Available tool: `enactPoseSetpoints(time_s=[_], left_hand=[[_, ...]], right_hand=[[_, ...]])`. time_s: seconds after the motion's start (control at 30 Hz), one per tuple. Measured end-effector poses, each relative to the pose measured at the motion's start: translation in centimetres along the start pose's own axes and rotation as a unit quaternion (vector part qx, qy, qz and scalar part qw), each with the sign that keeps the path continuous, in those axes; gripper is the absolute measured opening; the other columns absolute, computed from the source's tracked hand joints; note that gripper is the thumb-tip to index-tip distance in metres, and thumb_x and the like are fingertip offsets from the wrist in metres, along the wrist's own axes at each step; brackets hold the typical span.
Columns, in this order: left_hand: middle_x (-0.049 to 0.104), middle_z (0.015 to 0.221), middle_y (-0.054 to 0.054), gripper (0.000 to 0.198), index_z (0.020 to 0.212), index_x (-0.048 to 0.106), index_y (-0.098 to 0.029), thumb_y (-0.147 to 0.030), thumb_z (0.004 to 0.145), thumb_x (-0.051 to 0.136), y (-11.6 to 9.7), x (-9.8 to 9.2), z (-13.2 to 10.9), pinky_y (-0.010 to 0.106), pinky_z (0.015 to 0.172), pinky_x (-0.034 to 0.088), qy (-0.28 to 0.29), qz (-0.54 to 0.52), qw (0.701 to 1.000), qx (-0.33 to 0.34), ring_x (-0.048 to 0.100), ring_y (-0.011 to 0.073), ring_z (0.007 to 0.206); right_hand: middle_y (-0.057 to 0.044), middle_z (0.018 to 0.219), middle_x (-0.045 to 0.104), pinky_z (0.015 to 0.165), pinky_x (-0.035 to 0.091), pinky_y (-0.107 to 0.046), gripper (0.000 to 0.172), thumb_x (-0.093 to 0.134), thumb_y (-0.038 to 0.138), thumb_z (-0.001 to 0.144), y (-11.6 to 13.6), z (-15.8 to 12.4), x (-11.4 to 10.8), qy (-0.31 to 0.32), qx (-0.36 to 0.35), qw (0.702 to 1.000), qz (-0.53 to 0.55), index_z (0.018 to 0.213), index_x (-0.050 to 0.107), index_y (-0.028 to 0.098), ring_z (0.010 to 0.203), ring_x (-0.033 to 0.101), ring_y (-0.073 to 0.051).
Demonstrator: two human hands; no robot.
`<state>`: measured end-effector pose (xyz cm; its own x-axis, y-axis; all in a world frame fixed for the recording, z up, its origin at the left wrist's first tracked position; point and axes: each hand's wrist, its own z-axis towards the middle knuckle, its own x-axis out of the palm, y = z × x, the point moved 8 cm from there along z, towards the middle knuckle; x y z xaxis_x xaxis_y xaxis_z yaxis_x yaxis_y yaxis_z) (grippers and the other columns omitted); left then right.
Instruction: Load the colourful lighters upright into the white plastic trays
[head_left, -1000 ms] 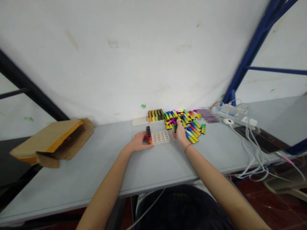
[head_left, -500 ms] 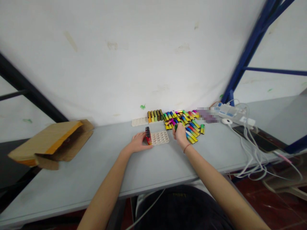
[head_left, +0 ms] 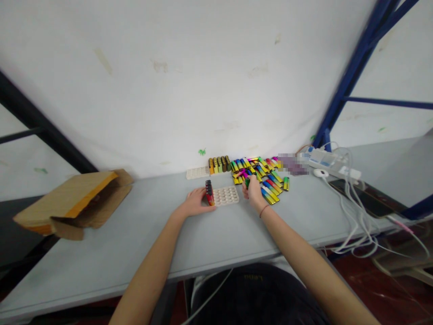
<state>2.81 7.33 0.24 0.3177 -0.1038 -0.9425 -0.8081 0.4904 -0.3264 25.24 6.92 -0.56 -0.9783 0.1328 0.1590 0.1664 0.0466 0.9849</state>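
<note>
My left hand (head_left: 193, 204) is curved around the left end of a white tray (head_left: 226, 196) with rows of round holes, its thumb along the front corner. Beside those fingers stands a row of red tubes with black tops (head_left: 209, 193), filling the tray's left end. My right hand (head_left: 253, 193) is closed around a small green tube (head_left: 247, 183), only partly visible, at the near left side of a pile of shiny multicoloured tubes (head_left: 270, 184). The tubes are lighter-like in shape, but their exact kind is too small to tell.
Against the wall stand a second holed tray (head_left: 198, 172) and a block of upright dark-topped tubes (head_left: 219, 164). An open cardboard box (head_left: 71, 198) lies at left. On the right are a power strip (head_left: 333, 161), white cables (head_left: 352, 198) and a dark phone-like slab (head_left: 368, 198).
The view has shifted slightly. My left hand stays at the tray, and my right hand remains closed on the green tube by the pile, with hardly any movement.
</note>
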Motion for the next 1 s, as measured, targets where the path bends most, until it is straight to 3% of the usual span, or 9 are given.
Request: enactPoseSetpoints(time_s=[0.1, 0.27, 0.37, 0.47, 0.53, 0.7, 0.83, 1.0], left_hand=[[0.054, 0.145, 0.016, 0.084, 0.139, 0.054, -0.015, -0.062, 0.072, 0.07, 0.1, 0.1, 0.1, 0.052, 0.111, 0.038, 0.006, 0.004, 1.0, 0.001, 0.052, 0.0402, 0.129], [0.057, 0.142, 0.015, 0.082, 0.137, 0.055, -0.016, -0.061, 0.071, 0.072, 0.0, 0.0, 0.0, 0.051, 0.111, 0.039, 0.002, 0.0, 1.0, 0.001, 0.053, 0.0397, 0.128], [0.058, 0.141, 0.014, 0.08, 0.135, 0.057, -0.017, -0.06, 0.07, 0.073, -0.1, -0.1, 0.0, 0.052, 0.11, 0.039, -0.003, -0.003, 1.0, -0.005, 0.054, 0.0393, 0.127], [0.058, 0.14, 0.015, 0.078, 0.132, 0.058, -0.016, -0.059, 0.07, 0.073, -0.1, -0.1, -0.1, 0.052, 0.111, 0.039, -0.002, -0.002, 1.0, -0.003, 0.054, 0.0395, 0.127], [0.059, 0.139, 0.015, 0.077, 0.131, 0.059, -0.016, -0.06, 0.069, 0.074, 0.0, 0.0, 0.0, 0.052, 0.11, 0.04, -0.005, -0.003, 1.0, -0.002, 0.054, 0.0397, 0.127], [0.058, 0.14, 0.016, 0.08, 0.133, 0.057, -0.015, -0.06, 0.068, 0.076, 0.1, 0.2, 0.0, 0.05, 0.111, 0.04, 0.004, -0.004, 1.0, -0.01, 0.053, 0.0391, 0.128], [0.056, 0.143, 0.015, 0.081, 0.135, 0.055, -0.016, -0.058, 0.069, 0.077, -0.1, 0.2, -0.2, 0.048, 0.113, 0.036, 0.014, -0.001, 1.0, -0.013, 0.05, 0.0375, 0.131], [0.055, 0.144, 0.015, 0.082, 0.136, 0.054, -0.016, -0.06, 0.07, 0.076, -0.3, 0.2, -0.3, 0.048, 0.114, 0.035, 0.014, 0.001, 1.0, -0.011, 0.05, 0.0379, 0.132]], right_hand=[[0.005, 0.038, 0.025, 0.036, 0.014, -0.026, 0.044, 0.024, 0.043, 0.095, 0.2, -1.0, -0.3, -0.058, 0.056, 0.994, 0.069, 0.055, 0.033, 0.026, 0.034, 0.018, -0.012], [0.006, 0.036, 0.021, 0.036, 0.01, -0.024, 0.042, 0.022, 0.034, 0.095, 0.9, -2.1, 0.3, -0.061, 0.093, 0.985, 0.129, 0.055, 0.03, 0.025, 0.034, 0.012, -0.01], [0.007, 0.037, 0.024, 0.035, 0.013, -0.023, 0.041, 0.024, 0.038, 0.095, 0.8, -2.0, 0.0, -0.074, 0.082, 0.982, 0.151, 0.058, 0.034, 0.024, 0.034, 0.015, -0.01], [0.007, 0.041, 0.032, 0.036, 0.02, -0.022, 0.044, 0.028, 0.053, 0.094, 0.9, -1.3, -0.3, -0.084, 0.035, 0.983, 0.157, 0.063, 0.04, 0.024, 0.036, 0.024, -0.01], [0.006, 0.046, 0.04, 0.04, 0.027, -0.022, 0.042, 0.039, 0.059, 0.089, 1.0, -0.8, 0.0, -0.059, -0.004, 0.988, 0.142, 0.067, 0.043, 0.023, 0.04, 0.033, -0.01], [0.003, 0.074, 0.062, 0.061, 0.048, -0.026, 0.031, 0.068, 0.046, 0.068, 1.7, -0.1, 1.9, 0.021, -0.073, 0.996, 0.051, 0.08, 0.054, 0.021, 0.066, 0.057, -0.014], [-0.003, 0.084, 0.069, 0.076, 0.049, -0.031, 0.033, 0.071, 0.045, 0.07, 3.3, 0.3, 4.1, 0.099, -0.162, 0.98, -0.066, 0.086, 0.067, 0.017, 0.083, 0.061, -0.018], [-0.003, 0.077, 0.068, 0.072, 0.047, -0.031, 0.023, 0.066, 0.036, 0.081, 3.5, 0.4, 6.8, 0.159, -0.244, 0.928, -0.232, 0.087, 0.07, 0.015, 0.074, 0.059, -0.018]])
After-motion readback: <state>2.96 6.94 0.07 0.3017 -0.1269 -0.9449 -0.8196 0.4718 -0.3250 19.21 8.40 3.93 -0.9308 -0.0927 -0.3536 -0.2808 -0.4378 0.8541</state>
